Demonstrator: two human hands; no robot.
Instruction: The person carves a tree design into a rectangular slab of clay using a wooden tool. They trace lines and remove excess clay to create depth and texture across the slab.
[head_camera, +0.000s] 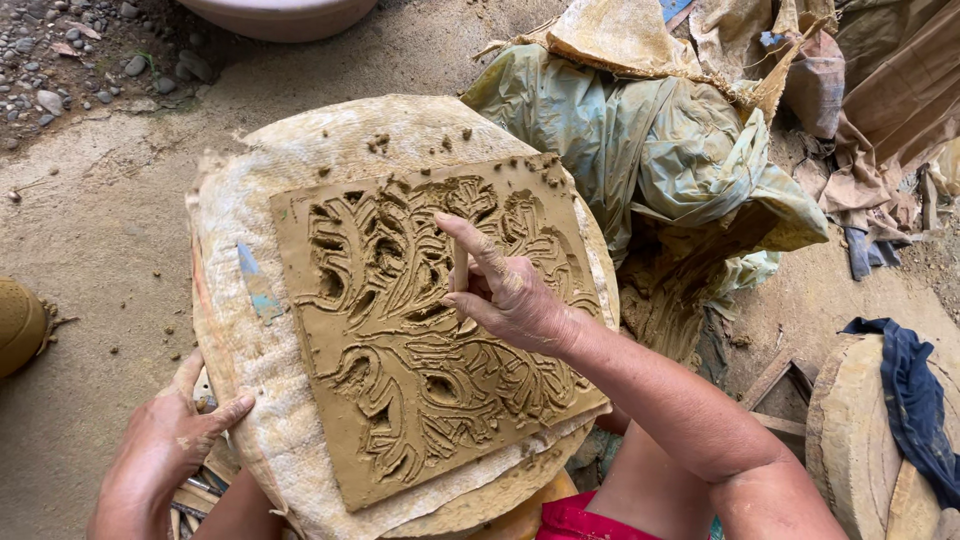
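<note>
Ground: bare packed earth (90, 230) with pebbles at the upper left.
Plastic sheeting: a crumpled, clay-smeared heap (650, 150) to the right of the work.
Surface: a round stand draped in coarse cloth (240, 330).
Clay slab (420, 330): a rectangular wet slab lying flat on the cloth, carved with leafy scrolls, its long axis running from upper left to lower right.
Right hand (510, 295): nearer the slab, reaching in from the lower right, wrist raised above the relief, grip pinched narrow around a thin carving stick (461, 262) held upright, its tip in the slab's upper middle.
Left hand (165, 440): fingers spread, resting on the cloth's lower-left edge, holding nothing.
</note>
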